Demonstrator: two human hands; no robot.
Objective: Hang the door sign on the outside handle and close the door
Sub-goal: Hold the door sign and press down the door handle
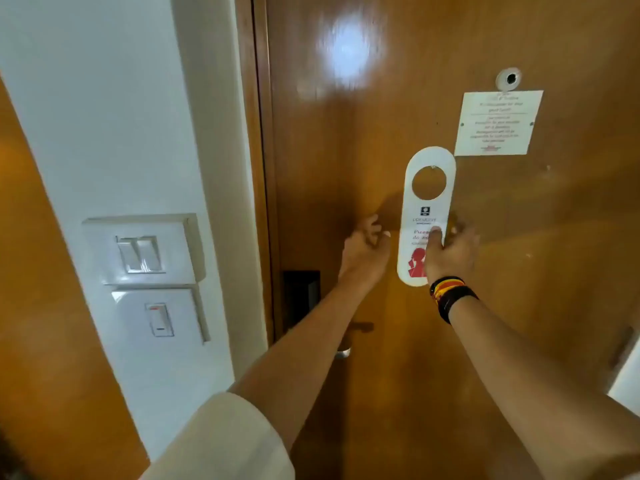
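- Two hands are up in front of a brown wooden door (346, 150), and the door looks shut.
- Far to the left of both hands, white light switches (140, 254) sit on the wall.
- The left hand (365, 251) is curled up close to the door. I cannot tell if it holds something small or just rests there.
- Below the left hand, partly behind that arm, is the inside handle (360, 327) and a dark lock plate (301, 299).
- Just right of the left hand is the door sign (427, 206). It stands upright, with its round hole at the top.
- The right hand (450, 254) pinches the sign low down, thumb on the front, the other fingers behind.
- The sign looks thin, light and a bit bendy, like card or plastic. It could slip or fold, so holding the lower part leaves the hole free for the handle.
- Up and to the right of the right hand are a white notice (498, 123) and a peephole (509, 79).
- The outside handle is not in view, so I think the door must open first.
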